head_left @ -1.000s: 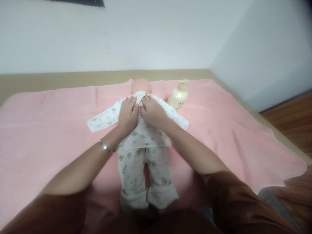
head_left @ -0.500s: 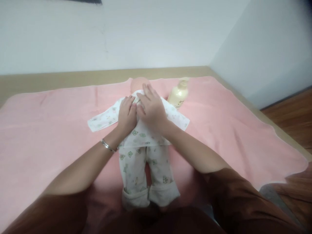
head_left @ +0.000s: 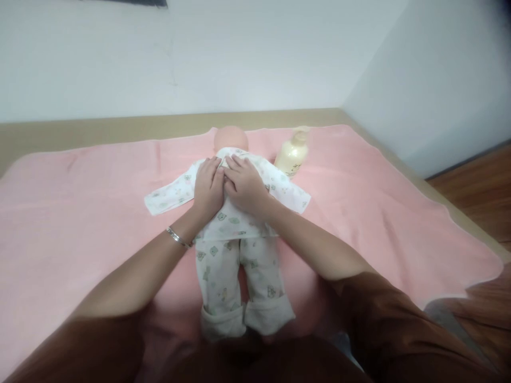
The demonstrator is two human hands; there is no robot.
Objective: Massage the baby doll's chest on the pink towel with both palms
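Observation:
A baby doll point(head_left: 230, 139) lies on its back on a pink towel point(head_left: 80, 213), head away from me. It wears a white printed top point(head_left: 239, 221) and matching trousers point(head_left: 239, 276) with turned-up cuffs. My left hand point(head_left: 208, 187), a thin bracelet on its wrist, rests flat on the doll's chest with fingers together. Beside it and touching it, my right hand point(head_left: 244, 183) lies on the chest too, its fingers stretched toward the collar. Neither hand grips anything that I can see.
A cream pump bottle point(head_left: 293, 154) stands on the towel just right of the doll's head. The towel covers a beige surface point(head_left: 99, 127) against a white wall. Wooden floor point(head_left: 479, 197) shows at the right. My brown sleeves fill the bottom.
My right hand reached up over the doll's neck half a second ago and has drawn back down onto the chest. The left hand has stayed in place.

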